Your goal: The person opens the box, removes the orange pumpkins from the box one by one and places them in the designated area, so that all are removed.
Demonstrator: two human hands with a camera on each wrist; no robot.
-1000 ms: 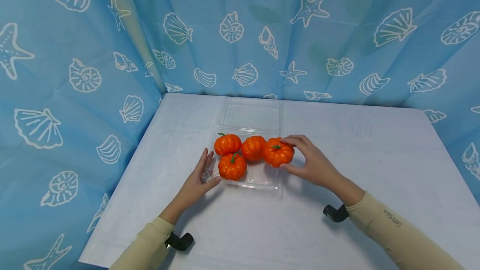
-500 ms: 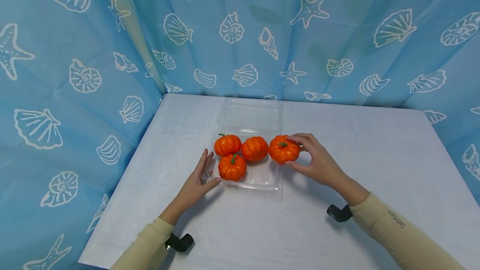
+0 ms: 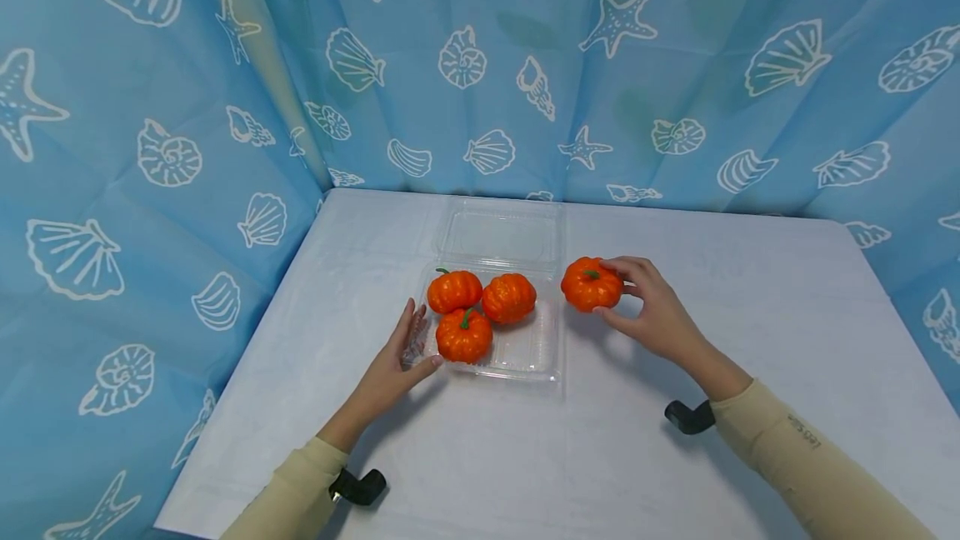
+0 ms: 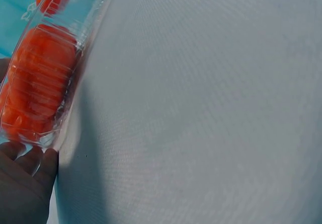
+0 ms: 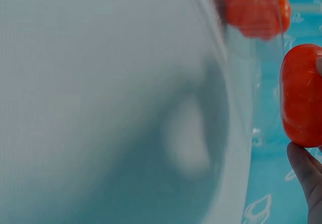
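In the head view, my right hand (image 3: 660, 311) pinches a small orange pumpkin (image 3: 588, 290) with a green stem, thumb in front and fingers behind. This pumpkin (image 5: 302, 100) is held just off the right side of a hinged clear plastic box (image 3: 536, 357). Inside the box sit three more: one at back left (image 3: 452, 293), one at front left (image 3: 459, 343) and one in the middle (image 3: 510, 300). My left hand (image 3: 390, 373) rests at the box's left front corner, fairly straight fingers along its side and thumb at the front rim.
The clear lid (image 3: 501, 232) lies folded back behind the box on the white tabletop (image 3: 712, 273). A blue curtain (image 3: 480, 65) with white shell prints hangs behind the table and along its left. Each wrist carries a black camera piece (image 3: 360, 486).
My right hand has moved rightward and slightly back with its pumpkin, taking it from over the box's right part to beyond its right rim. My left hand and the three boxed pumpkins stay put.
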